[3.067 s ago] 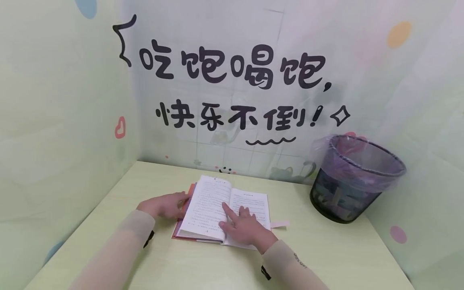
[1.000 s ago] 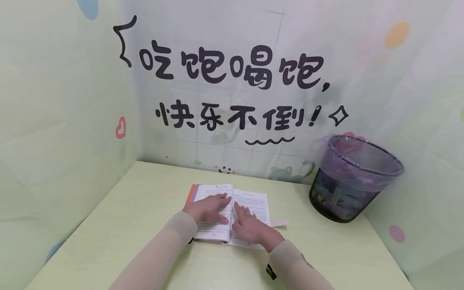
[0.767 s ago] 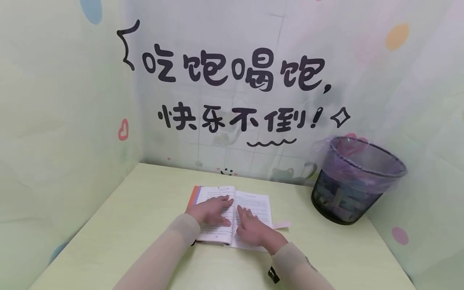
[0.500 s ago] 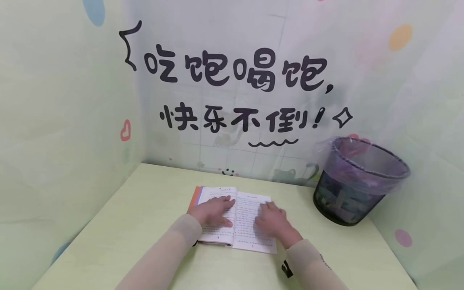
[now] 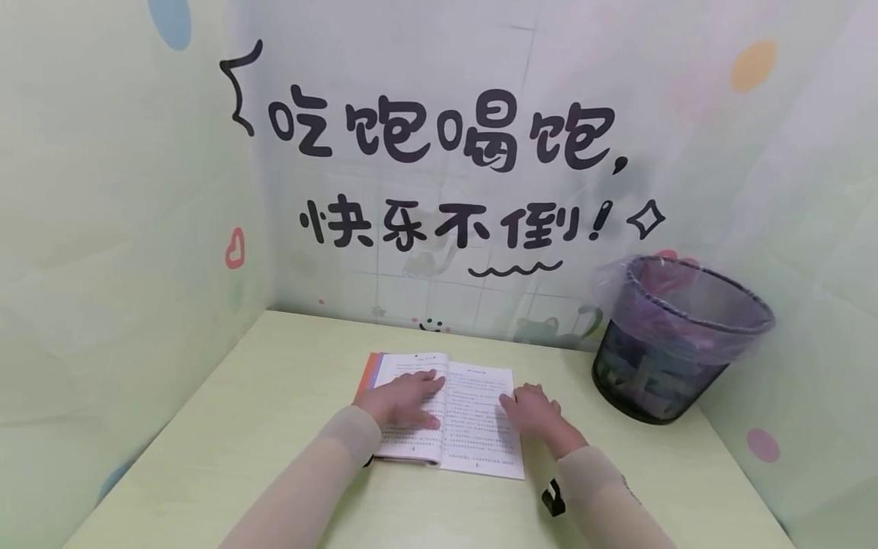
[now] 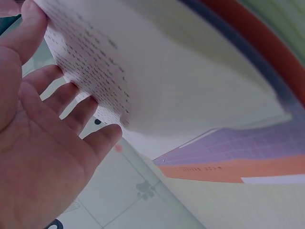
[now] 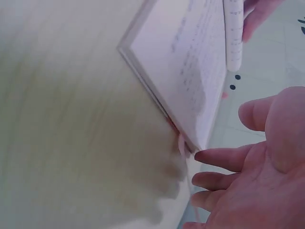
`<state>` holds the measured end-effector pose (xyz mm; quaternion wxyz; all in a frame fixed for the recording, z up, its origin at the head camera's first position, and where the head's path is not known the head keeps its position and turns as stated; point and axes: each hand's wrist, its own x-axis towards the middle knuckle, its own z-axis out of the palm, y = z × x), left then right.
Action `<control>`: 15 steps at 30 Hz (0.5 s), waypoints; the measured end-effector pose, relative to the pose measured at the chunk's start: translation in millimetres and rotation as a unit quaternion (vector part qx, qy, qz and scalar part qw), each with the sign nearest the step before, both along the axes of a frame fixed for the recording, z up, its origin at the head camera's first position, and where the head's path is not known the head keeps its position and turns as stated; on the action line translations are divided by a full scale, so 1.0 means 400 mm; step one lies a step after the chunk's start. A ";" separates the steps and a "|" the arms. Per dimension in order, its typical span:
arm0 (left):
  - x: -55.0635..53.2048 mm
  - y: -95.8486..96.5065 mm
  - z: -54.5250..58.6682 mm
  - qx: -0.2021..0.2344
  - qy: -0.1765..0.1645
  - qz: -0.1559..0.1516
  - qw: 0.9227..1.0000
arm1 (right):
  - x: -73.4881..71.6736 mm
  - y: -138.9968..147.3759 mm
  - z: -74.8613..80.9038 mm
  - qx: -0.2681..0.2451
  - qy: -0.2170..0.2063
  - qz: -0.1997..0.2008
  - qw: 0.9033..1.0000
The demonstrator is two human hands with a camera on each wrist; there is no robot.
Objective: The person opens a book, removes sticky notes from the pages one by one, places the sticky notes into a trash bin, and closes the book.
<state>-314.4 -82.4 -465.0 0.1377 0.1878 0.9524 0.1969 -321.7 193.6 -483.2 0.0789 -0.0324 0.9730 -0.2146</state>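
Observation:
An open book [image 5: 475,427] lies on the table, with printed pages on both sides. Across its left page rests my left hand [image 5: 403,400], fingers spread toward the spine. The left wrist view shows those fingers [image 6: 86,112] laid straight along the page, above the orange and purple cover flap [image 6: 224,148]. My right hand [image 5: 537,415] is at the right page's outer edge. In the right wrist view its fingers [image 7: 221,159] are extended beside the book's corner, thumb apart. A thin pink strip [image 7: 182,143] sticks out from between the pages there, passing by the fingertips.
A dark waste bin [image 5: 661,381] with a purple plastic liner stands at the back right of the pale table [image 5: 226,427]. Printed wall sheets [image 5: 439,305] enclose the table at the back and both sides.
The left hand has gone from the book's left edge onto the left page, which now lies flatter. My right hand has slid rightward off the page middle to its outer edge, covering the pink strip.

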 end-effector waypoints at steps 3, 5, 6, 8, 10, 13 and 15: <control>-0.003 0.002 0.000 0.002 -0.002 0.002 1.000 | 0.004 -0.006 0.015 0.005 0.012 0.005 1.000; -0.005 0.002 -0.001 0.004 -0.003 0.004 1.000 | 0.010 -0.014 0.030 -0.004 0.021 0.011 1.000; -0.005 0.002 -0.001 0.006 -0.004 0.004 1.000 | 0.014 -0.019 0.037 -0.013 0.023 0.014 1.000; -0.006 0.003 -0.002 0.009 -0.006 0.003 1.000 | 0.021 -0.029 0.052 -0.044 0.021 0.022 0.999; -0.006 0.003 -0.003 0.011 -0.007 0.000 1.000 | 0.028 -0.038 0.067 -0.095 0.008 0.028 0.995; -0.005 0.003 -0.004 0.011 -0.008 0.000 1.000 | 0.035 -0.045 0.083 -0.195 -0.015 0.039 0.980; -0.005 0.004 -0.005 0.008 -0.008 0.000 1.000 | 0.035 -0.045 0.089 -0.271 -0.031 0.043 0.961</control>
